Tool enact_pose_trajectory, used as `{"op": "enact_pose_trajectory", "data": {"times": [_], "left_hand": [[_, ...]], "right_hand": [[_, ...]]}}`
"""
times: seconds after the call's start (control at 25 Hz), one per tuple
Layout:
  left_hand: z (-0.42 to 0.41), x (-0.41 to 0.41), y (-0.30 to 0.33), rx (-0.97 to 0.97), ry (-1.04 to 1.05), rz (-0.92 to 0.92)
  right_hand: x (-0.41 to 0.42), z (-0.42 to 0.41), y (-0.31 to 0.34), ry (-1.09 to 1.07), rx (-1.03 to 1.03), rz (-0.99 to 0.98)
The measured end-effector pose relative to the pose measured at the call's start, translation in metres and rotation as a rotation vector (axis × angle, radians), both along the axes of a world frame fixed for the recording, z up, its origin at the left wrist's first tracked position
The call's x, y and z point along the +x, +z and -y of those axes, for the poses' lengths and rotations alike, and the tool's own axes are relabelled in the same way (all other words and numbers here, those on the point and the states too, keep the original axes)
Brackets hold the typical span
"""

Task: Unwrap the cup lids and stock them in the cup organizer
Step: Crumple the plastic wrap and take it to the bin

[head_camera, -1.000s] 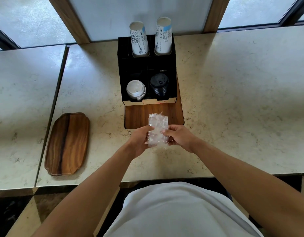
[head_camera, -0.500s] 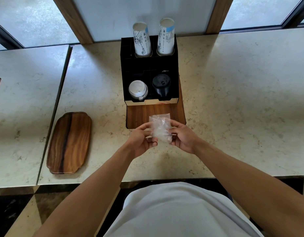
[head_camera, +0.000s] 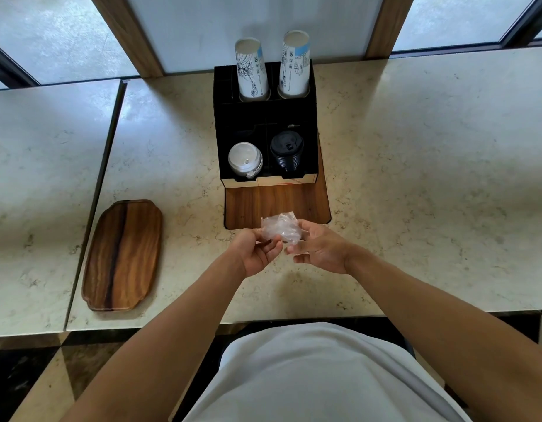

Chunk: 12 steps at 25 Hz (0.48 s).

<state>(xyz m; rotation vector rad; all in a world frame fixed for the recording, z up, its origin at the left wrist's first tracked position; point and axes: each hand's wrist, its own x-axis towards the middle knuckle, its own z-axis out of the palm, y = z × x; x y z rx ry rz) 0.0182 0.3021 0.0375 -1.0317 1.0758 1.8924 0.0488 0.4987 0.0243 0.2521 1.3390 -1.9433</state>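
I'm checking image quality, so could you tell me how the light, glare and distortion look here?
Head view: daylight from the windows puts soft glare on the counter; wide-angle bends its edges; the clear wrap between left hand and right hand is slightly blurred.

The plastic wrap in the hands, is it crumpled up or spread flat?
Crumpled: the wrap is a small bunched wad pinched between the left hand and right hand.

Bare wooden board between the hands and cup organizer; front compartments occupied by lid stacks.
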Motion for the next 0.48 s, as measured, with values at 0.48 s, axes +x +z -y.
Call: {"op": "enact_pose_trajectory", "data": {"times": [0.48], "left_hand": [[0.017, -0.002, -0.004, -0.158, -0.439, -0.437]], "right_hand": [[-0.004, 0.017, -0.003, -0.192, 0.454, -0.098]]}}
